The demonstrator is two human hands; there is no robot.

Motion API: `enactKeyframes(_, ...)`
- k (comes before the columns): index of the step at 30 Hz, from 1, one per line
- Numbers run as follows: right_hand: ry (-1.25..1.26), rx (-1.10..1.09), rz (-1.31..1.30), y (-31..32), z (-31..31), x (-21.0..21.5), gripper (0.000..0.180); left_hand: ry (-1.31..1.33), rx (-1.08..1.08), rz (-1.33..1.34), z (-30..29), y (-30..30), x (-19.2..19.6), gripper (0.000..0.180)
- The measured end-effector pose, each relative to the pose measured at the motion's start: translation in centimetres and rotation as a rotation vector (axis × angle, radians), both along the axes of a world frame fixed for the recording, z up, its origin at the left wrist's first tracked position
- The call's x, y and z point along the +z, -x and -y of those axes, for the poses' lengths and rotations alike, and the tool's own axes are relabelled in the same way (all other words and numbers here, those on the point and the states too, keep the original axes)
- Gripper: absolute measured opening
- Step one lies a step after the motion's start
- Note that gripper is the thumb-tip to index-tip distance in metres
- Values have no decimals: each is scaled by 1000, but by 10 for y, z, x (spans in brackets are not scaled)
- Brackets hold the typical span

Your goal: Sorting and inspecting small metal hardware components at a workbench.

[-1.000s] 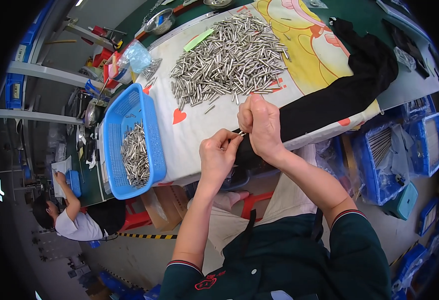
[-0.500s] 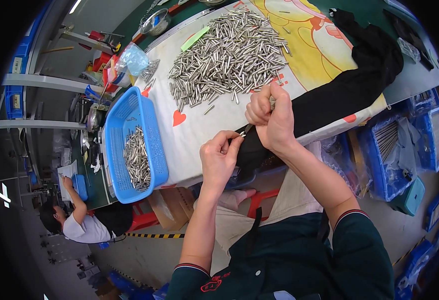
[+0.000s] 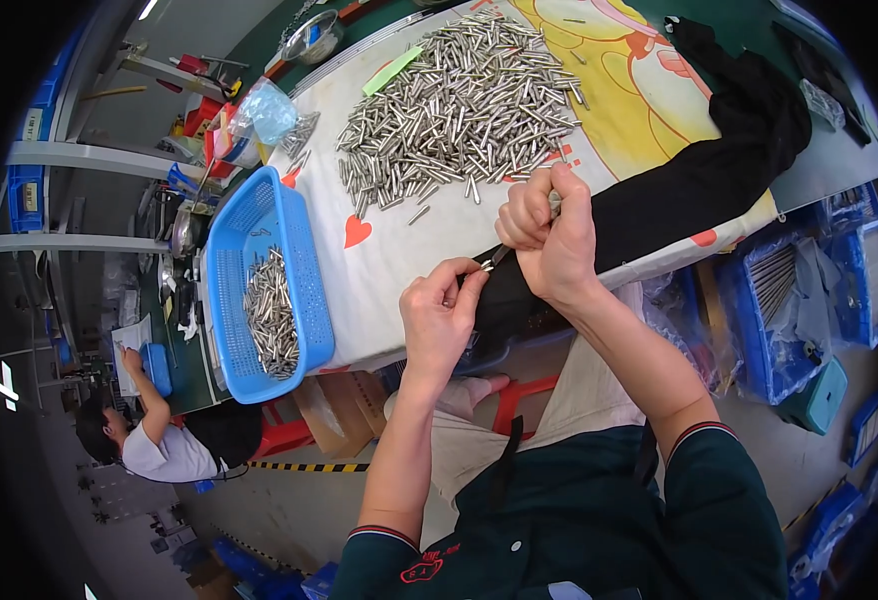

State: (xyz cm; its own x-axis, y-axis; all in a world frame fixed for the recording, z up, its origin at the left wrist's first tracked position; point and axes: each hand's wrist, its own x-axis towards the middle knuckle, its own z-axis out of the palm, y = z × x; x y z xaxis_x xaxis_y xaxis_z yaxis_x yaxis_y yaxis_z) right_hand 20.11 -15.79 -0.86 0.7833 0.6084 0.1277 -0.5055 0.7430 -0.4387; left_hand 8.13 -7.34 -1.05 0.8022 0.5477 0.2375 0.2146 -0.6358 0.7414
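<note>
Between its thumb and forefinger, my left hand [image 3: 441, 312] pinches a small shiny metal pin [image 3: 487, 266]. Closed in a fist, my right hand [image 3: 557, 238] grips a hand tool whose dark narrow tip [image 3: 500, 255] reaches the pin; most of its handle is hidden by my fingers. Both hands are over a long black cloth [image 3: 659, 200] along the table's near edge. Beyond them a large heap of similar metal pins [image 3: 459, 110] lies on the printed tablecloth [image 3: 384, 290]. A blue plastic basket [image 3: 316, 285] to the left holds more pins.
A green strip [image 3: 393, 72] lies on the heap. Plastic bags [image 3: 267, 112] and a glass bowl [image 3: 311, 38] stand at the back left. Blue crates [image 3: 774, 310] are on the right, one with metal rods. Another person [image 3: 159, 440] sits at the far left.
Both hands keep nearly the same place and grip. My right fist and the tool have shifted very slightly to the right; the whole view has also drifted a little.
</note>
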Motion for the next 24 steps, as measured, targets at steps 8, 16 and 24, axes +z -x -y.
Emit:
enactKeyframes(8,-9,30,24,-1,-2,2,39,-25,4,-3,0,0,1,5)
enactKeyframes(16,29,19,135,2,-5,4,40,-21,-6,31,0,-1,-2,4)
enactKeyframes(24,243,-94,468,16,-15,5,42,34,-12,-6,-4,-1,2,5)
